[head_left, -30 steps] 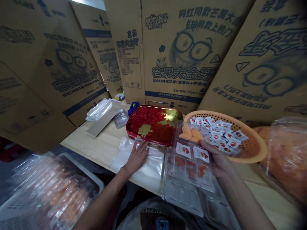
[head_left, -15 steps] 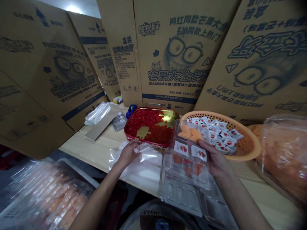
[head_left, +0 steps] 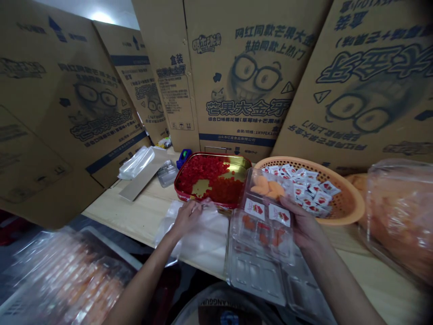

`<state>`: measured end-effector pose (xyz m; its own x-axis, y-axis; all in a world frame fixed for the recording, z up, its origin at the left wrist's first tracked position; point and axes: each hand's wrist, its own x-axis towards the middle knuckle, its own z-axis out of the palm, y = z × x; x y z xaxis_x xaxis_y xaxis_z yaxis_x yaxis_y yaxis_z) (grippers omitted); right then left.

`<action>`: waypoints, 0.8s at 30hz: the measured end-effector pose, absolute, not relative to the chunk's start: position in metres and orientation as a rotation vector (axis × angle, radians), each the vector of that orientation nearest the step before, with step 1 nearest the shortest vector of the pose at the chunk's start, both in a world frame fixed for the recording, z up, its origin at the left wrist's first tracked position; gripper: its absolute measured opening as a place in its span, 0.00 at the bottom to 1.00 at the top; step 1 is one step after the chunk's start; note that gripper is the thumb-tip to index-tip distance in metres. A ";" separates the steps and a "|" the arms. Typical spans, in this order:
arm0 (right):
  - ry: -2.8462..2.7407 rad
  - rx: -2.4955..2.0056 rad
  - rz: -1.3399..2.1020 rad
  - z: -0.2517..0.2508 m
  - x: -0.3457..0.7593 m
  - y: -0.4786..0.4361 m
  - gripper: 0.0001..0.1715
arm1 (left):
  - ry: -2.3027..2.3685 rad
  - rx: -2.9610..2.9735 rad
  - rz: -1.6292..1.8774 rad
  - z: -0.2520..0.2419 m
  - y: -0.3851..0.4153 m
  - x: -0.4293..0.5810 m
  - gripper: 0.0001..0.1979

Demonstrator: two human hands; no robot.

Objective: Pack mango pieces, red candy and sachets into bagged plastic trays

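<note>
My right hand grips the right side of a clear plastic clamshell tray that holds orange sweets, red sweets and two small white sachets. The tray's open lid hangs toward me over the table edge. My left hand is closed, pinching the top of a clear plastic bag that lies on the wooden table in front of a red tin full of red sweets.
An orange basket of white sachets stands right of the tin. A bag of orange sweets sits at far right. Printed cardboard boxes wall in the table. A crate of packed trays is at lower left. Folded plastic bags lie at the back left.
My left hand went from lying flat on the plastic bag to pinching its upper edge and lifting it a little. My right hand kept holding the tray.
</note>
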<state>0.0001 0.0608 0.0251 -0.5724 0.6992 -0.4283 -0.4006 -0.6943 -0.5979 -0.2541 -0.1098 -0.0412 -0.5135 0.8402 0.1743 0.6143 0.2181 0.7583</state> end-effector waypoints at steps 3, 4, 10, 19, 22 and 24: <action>-0.590 -0.872 2.242 0.025 0.002 0.060 0.07 | 2.264 1.496 1.223 -0.054 -0.108 -0.254 0.10; -0.594 -0.867 2.241 0.025 0.003 0.060 0.07 | 2.291 1.522 1.234 -0.057 -0.109 -0.254 0.09; -0.633 -0.822 2.215 0.025 0.006 0.061 0.10 | 2.349 1.638 1.169 -0.063 -0.112 -0.250 0.07; -0.528 -0.703 2.041 0.028 -0.011 0.067 0.09 | 2.293 1.502 1.208 -0.036 -0.107 -0.245 0.11; -0.454 -0.673 1.899 0.035 -0.028 0.071 0.10 | 2.315 1.416 1.315 -0.022 -0.105 -0.247 0.09; -0.418 -0.644 1.830 0.041 -0.042 0.073 0.10 | 2.237 1.294 1.461 -0.013 -0.104 -0.248 0.10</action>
